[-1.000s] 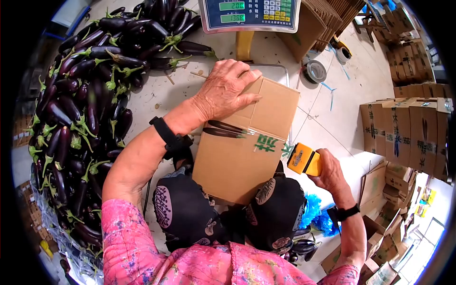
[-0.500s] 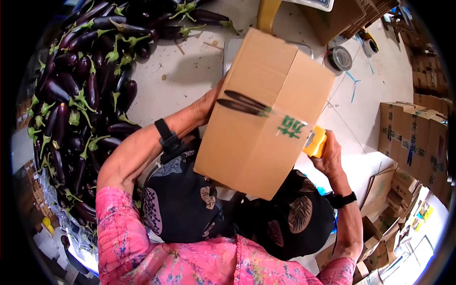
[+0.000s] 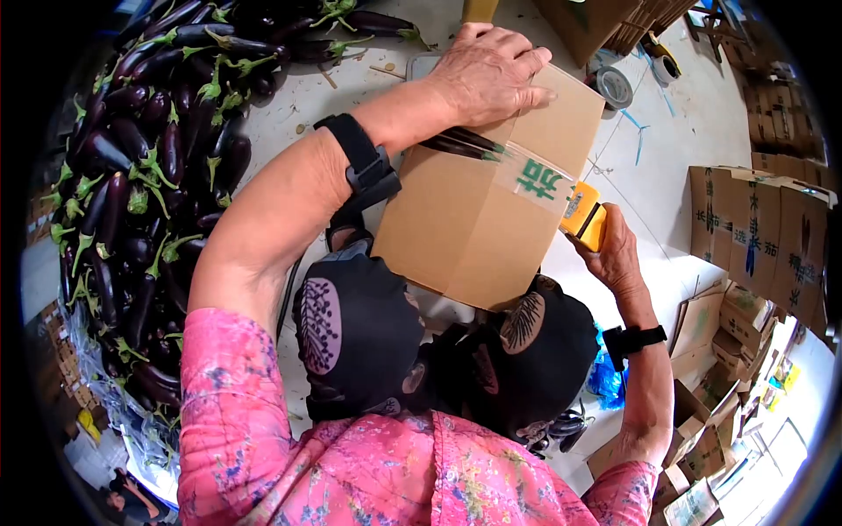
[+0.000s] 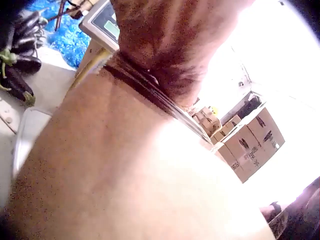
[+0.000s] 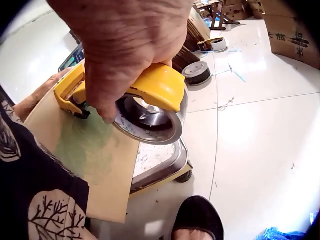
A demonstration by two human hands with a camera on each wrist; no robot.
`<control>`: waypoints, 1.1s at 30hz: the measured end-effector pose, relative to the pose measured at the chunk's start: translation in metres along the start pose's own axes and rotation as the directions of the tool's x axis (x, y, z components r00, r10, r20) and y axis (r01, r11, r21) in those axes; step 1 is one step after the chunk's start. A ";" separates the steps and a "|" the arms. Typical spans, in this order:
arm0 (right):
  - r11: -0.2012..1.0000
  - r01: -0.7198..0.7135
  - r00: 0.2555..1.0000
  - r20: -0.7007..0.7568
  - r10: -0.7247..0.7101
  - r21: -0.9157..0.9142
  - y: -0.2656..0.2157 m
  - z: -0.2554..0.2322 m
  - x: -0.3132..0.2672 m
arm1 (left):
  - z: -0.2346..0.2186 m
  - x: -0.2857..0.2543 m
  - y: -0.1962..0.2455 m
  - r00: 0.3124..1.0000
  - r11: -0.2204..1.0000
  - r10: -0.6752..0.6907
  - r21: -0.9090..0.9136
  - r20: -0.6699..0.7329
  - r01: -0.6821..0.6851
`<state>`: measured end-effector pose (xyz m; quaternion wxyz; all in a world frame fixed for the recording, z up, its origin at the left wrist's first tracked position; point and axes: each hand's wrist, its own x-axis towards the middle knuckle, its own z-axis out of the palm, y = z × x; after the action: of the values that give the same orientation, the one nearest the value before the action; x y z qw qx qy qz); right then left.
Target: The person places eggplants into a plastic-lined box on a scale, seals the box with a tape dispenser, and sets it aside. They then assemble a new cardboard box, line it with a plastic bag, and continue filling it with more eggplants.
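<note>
A closed cardboard box [image 3: 456,228] with printed eggplants and green lettering lies between the person's knees and the scale platform [image 5: 172,165]. Across its far top edge rests the left hand [image 3: 495,79], fingers loosely extended; the left wrist view shows this hand [image 4: 165,45] over the printed band. The right hand [image 3: 617,254] grips a yellow tape dispenser [image 3: 586,215] at the box's right edge. In the right wrist view, a large tape roll [image 5: 172,127] sits in the dispenser, its head against the box's side, where clear tape crosses the green print.
A big heap of eggplants [image 3: 132,202] covers the left side. Spare tape rolls [image 3: 614,86] lie on the tiled floor at the upper right, near stacked flat cardboard [image 3: 588,26]. More printed cartons [image 3: 745,219] stand at the right. Blue plastic [image 3: 607,381] lies beside the right knee.
The box was raised and tilted half a second ago, the left hand hidden behind its far-left side; now it sits lower with that hand on top. The right hand keeps the dispenser near the right edge.
</note>
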<state>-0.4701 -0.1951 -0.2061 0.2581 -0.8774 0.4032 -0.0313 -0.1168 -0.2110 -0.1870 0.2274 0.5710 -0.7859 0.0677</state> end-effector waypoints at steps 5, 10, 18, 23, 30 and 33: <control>0.991 0.048 0.998 -0.023 -0.051 -0.122 0.005 -0.018 -0.008 | 0.001 0.004 -0.007 1.000 0.999 -0.019 -0.041 -0.024 0.018; 0.955 0.075 0.981 -0.153 -0.123 -0.286 -0.007 -0.076 -0.037 | 0.005 0.003 -0.014 0.998 0.996 0.017 -0.086 -0.055 -0.022; 0.898 0.111 0.960 -0.188 -0.208 -0.425 -0.096 -0.167 -0.041 | 0.003 0.005 -0.015 0.994 0.985 0.000 -0.170 -0.105 -0.018; 0.897 0.120 0.962 -0.174 -0.212 -0.426 -0.111 -0.184 -0.038 | 0.001 0.003 -0.016 0.994 0.980 -0.006 -0.197 -0.107 -0.016; 0.905 0.028 0.979 -0.170 -0.111 -0.425 -0.092 -0.165 -0.042 | 0.004 0.004 -0.015 0.990 0.975 -0.024 -0.221 -0.137 -0.007; 0.914 0.008 0.980 -0.179 -0.088 -0.405 -0.081 -0.161 -0.039 | 0.006 0.003 -0.015 0.988 0.972 -0.005 -0.234 -0.153 -0.031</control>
<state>-0.4831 -0.1917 -0.0223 0.0308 -0.9141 0.4023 -0.0391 -0.1051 -0.2211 -0.1931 0.3525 0.5279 -0.7725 0.0190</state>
